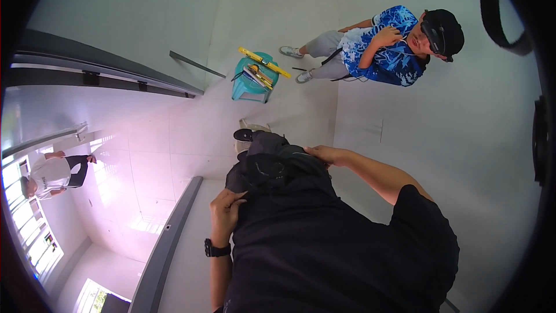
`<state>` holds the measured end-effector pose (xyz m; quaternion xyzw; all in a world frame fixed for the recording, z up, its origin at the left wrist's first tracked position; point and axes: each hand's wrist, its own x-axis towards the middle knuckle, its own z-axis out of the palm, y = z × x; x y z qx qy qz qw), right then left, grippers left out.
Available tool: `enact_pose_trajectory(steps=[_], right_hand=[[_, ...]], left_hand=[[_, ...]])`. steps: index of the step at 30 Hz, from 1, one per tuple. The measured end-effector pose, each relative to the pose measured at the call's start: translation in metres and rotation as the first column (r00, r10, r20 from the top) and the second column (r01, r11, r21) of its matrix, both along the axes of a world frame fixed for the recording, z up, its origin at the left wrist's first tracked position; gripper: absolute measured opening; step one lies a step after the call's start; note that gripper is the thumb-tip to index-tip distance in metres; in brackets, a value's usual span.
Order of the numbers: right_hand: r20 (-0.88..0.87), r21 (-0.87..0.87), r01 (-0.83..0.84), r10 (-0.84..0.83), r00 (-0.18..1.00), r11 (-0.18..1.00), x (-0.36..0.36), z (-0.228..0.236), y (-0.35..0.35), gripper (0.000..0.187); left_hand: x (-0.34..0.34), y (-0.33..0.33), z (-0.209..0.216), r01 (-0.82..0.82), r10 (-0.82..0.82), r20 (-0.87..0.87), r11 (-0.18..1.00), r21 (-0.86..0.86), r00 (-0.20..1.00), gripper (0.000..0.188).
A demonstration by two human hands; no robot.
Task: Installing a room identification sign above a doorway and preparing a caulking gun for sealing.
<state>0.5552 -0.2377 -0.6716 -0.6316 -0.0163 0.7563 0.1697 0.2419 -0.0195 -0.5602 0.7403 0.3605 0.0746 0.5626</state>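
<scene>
My left hand (225,207), with a black watch (216,248) on its wrist, is at the left side of my waist. Its thumb and fingers pinch the edge of my black shirt (313,249). At the right side of my waist, my right hand (325,155) is closed on the dark cloth by the shirt's lower edge; some of its fingers are hidden. Between the hands a rounded black cloth item (269,168) with small markings lies over my dark trousers (278,142). Its exact kind is unclear. My black shoe (243,134) shows beyond the trousers.
Ahead, a teal stool (253,86) carries a yellow spirit level (263,61) and several hand tools (258,75). A beige stool (255,124) stands nearer. A person in a blue patterned shirt (382,46) stands right; another in white (51,175) is far left. Dark frames (168,249) edge the left opening.
</scene>
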Motion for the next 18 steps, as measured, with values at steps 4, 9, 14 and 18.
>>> enact_pose_trajectory(steps=[4, 9, 14, 18], right_hand=[[0.028, 0.039, -0.157, 0.156, 0.987, 0.987, -0.008, 0.013, 0.008, 0.082], [-0.064, 0.011, -0.251, 0.252, 0.966, 0.968, -0.008, -0.005, 0.009, 0.086], [-0.060, -0.002, -0.324, 0.324, 0.944, 0.946, 0.008, 0.000, 0.020, 0.085], [0.115, 0.103, -0.392, 0.380, 0.918, 0.914, 0.015, -0.022, 0.022, 0.077]], left_hand=[[-0.022, -0.019, 0.003, -0.061, 0.061, -0.007, 0.998, -0.010, 0.998, 0.021], [-0.022, -0.024, 0.003, -0.085, 0.085, -0.012, 0.996, 0.020, 0.996, 0.018], [-0.022, -0.025, 0.003, -0.141, 0.140, -0.016, 0.990, -0.029, 0.990, 0.016], [-0.032, -0.029, -0.009, -0.190, 0.190, -0.013, 0.981, 0.027, 0.982, 0.022]])
